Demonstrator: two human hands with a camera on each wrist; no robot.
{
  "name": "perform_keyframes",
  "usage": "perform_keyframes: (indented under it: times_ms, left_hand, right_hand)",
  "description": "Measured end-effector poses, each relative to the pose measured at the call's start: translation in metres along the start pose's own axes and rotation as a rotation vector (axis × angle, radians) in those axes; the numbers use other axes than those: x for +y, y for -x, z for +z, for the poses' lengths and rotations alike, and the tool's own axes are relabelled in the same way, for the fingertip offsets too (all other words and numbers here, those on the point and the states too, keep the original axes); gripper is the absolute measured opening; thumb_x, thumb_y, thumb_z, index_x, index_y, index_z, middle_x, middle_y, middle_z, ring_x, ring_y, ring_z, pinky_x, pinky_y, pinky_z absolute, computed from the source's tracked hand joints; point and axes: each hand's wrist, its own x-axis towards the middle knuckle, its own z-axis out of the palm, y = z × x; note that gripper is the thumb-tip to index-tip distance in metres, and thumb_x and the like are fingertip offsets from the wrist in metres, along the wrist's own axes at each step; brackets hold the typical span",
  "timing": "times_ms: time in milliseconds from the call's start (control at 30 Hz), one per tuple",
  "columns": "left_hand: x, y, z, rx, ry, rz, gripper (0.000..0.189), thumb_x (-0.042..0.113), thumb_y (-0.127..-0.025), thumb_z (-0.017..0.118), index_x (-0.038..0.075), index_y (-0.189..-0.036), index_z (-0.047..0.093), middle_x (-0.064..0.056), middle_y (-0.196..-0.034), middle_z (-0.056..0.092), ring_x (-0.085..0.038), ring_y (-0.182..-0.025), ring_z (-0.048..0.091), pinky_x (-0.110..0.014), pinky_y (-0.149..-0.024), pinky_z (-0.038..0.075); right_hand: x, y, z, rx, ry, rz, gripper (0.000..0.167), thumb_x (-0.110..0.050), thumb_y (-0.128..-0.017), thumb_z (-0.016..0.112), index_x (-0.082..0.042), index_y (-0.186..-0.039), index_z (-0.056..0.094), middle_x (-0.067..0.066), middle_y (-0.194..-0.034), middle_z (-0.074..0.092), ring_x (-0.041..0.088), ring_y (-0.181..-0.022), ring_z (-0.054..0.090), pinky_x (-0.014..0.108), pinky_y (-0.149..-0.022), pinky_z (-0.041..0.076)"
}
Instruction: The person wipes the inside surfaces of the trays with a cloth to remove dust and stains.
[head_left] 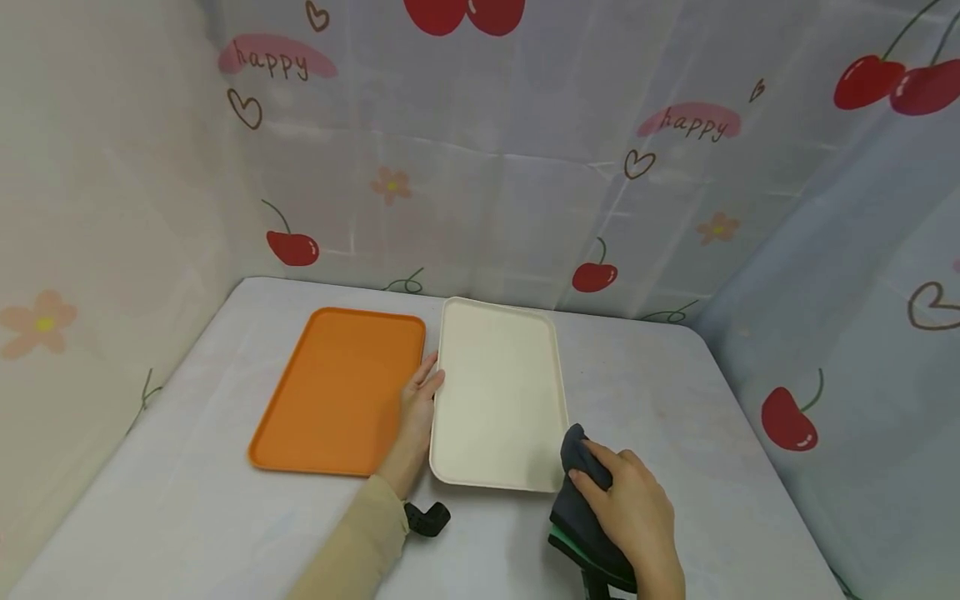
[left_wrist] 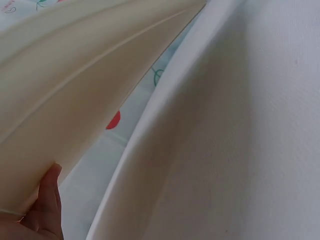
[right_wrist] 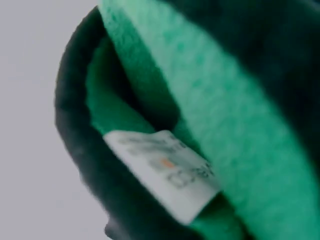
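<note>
Cream tray (head_left: 498,392) lies lengthwise away, left hand (head_left: 417,408) flat against it; right hand (head_left: 633,508) clutches cloth (head_left: 581,500).

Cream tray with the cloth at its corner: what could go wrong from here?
The left hand only touches the cream tray's left edge, so a push from the cloth in the right hand may slide it. It could then bump the orange tray right beside it. The cloth's white label might drag on the tray.
</note>
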Motion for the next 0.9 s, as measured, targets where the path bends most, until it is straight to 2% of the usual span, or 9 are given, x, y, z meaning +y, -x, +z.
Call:
perform_keyframes:
  times_ms: [133, 267, 467, 633, 767, 900]
  left_hand:
    - [-0.007, -0.005, 0.004, 0.005, -0.048, -0.017, 0.047, 0.013, -0.1, 0.053, 0.011, -0.147, 0.045, -0.009, -0.152, 0.043, -0.02, -0.126, 0.052, -0.018, -0.088, 0.051]
    - [-0.015, -0.007, 0.006, 0.011, -0.076, -0.037, 0.047, 0.013, -0.1, 0.052, 0.011, -0.147, 0.045, -0.009, -0.151, 0.044, -0.024, -0.125, 0.053, -0.02, -0.089, 0.051]
    - [-0.026, -0.01, 0.005, 0.022, -0.097, -0.06, 0.047, 0.014, -0.101, 0.051, 0.011, -0.147, 0.045, -0.008, -0.153, 0.041, -0.025, -0.13, 0.05, -0.034, -0.105, 0.046]
    - [-0.028, -0.012, 0.005, 0.027, -0.174, -0.049, 0.048, 0.015, -0.101, 0.05, 0.009, -0.148, 0.043, -0.009, -0.154, 0.04, -0.029, -0.134, 0.046, -0.044, -0.112, 0.039]
    - [-0.031, -0.017, 0.004, 0.045, -0.274, -0.015, 0.047, 0.013, -0.101, 0.05, 0.004, -0.147, 0.043, -0.016, -0.15, 0.044, -0.033, -0.13, 0.05, -0.046, -0.109, 0.042]
    - [-0.033, -0.019, 0.004, 0.077, -0.367, 0.025, 0.045, 0.009, -0.1, 0.052, 0.001, -0.144, 0.047, -0.021, -0.145, 0.049, -0.035, -0.128, 0.052, -0.046, -0.107, 0.044]
  right_hand:
    - [0.003, -0.003, 0.0, 0.063, -0.007, -0.015, 0.052, -0.037, -0.087, 0.071, -0.015, -0.133, 0.062, 0.015, -0.098, 0.063, 0.017, -0.064, 0.051, 0.029, -0.049, 0.038]
    - [0.005, -0.008, 0.002, 0.146, -0.038, -0.03, 0.05, -0.035, -0.088, 0.072, -0.015, -0.133, 0.062, 0.016, -0.099, 0.063, 0.018, -0.062, 0.051, 0.029, -0.048, 0.038]
    - [0.01, -0.022, 0.013, 0.305, -0.107, -0.075, 0.048, -0.031, -0.086, 0.074, -0.014, -0.131, 0.064, 0.016, -0.096, 0.062, 0.016, -0.058, 0.046, 0.028, -0.048, 0.036]
    - [0.013, -0.033, 0.022, 0.412, -0.125, -0.104, 0.047, -0.026, -0.084, 0.077, -0.014, -0.128, 0.066, 0.016, -0.092, 0.062, 0.017, -0.058, 0.047, 0.027, -0.048, 0.036]
    - [0.013, -0.038, 0.027, 0.438, -0.13, -0.12, 0.046, -0.025, -0.083, 0.077, -0.013, -0.126, 0.067, 0.016, -0.09, 0.062, 0.017, -0.059, 0.047, 0.027, -0.048, 0.035]
    - [0.013, -0.041, 0.031, 0.411, -0.138, -0.11, 0.046, -0.026, -0.084, 0.077, -0.014, -0.127, 0.067, 0.015, -0.09, 0.061, 0.016, -0.058, 0.045, 0.026, -0.048, 0.034]
